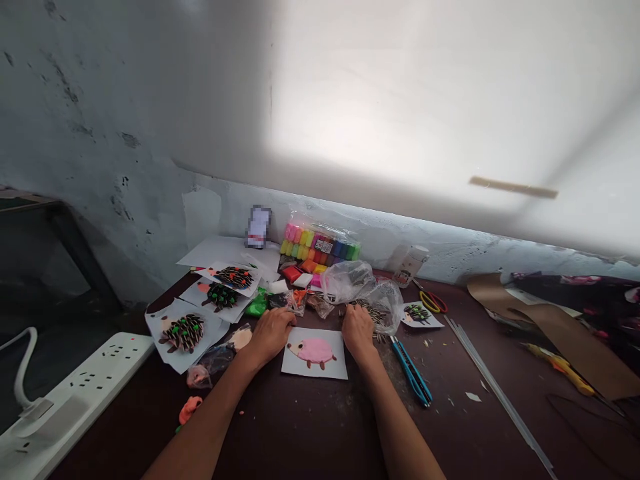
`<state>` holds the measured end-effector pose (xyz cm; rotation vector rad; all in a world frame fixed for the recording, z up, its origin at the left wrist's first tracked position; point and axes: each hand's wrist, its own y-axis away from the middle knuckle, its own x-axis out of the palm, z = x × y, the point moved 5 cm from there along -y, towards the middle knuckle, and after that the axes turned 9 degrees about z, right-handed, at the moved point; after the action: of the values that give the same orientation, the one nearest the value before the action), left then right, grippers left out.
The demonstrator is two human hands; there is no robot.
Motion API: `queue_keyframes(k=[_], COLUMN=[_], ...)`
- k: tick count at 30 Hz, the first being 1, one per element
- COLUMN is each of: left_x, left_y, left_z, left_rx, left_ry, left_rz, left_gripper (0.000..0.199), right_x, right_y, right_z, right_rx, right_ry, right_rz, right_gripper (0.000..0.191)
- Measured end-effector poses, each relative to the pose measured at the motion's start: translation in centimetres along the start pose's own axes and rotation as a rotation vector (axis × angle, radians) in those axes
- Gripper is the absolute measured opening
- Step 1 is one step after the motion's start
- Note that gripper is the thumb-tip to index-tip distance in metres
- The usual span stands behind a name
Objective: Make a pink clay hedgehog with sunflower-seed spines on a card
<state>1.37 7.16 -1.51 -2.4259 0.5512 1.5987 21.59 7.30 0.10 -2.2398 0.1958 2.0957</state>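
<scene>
A white card (340, 363) lies on the dark table, bearing a pink clay hedgehog (318, 351) with brown feet and a peach face. My left hand (273, 331) rests by the card's upper left corner, its fingers curled in; whatever they hold is hidden. Just past the upper right corner is my right hand (359, 328), fingers bent down at the striped seeds (373, 311) beside a clear plastic bag (391, 300). The back of the hand hides its fingertips. Small clay packets, among them a green packet (257, 303), lie beyond my left hand.
Finished seed hedgehog cards (173, 357) overlap at left, near a white power strip (107, 393). A clay set (320, 248), phone (258, 227) and white bottle (414, 261) stand behind. Rightward are a blue cutter (411, 372), scissors (433, 301), clear sticks (495, 387) and a yellow glue gun (560, 365).
</scene>
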Motion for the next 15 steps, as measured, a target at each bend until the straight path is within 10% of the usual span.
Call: queue_keyframes(k=[15], left_x=[0.3], left_y=[-0.1], left_z=[0.4], left_rx=[0.014], left_ry=[0.019], left_rz=[-0.019], left_gripper=[0.018], right_x=[-1.4], right_y=[1.1], right_z=[-0.1], right_rx=[-0.049], right_ry=[-0.109], right_rz=[-0.153], right_gripper=[0.025])
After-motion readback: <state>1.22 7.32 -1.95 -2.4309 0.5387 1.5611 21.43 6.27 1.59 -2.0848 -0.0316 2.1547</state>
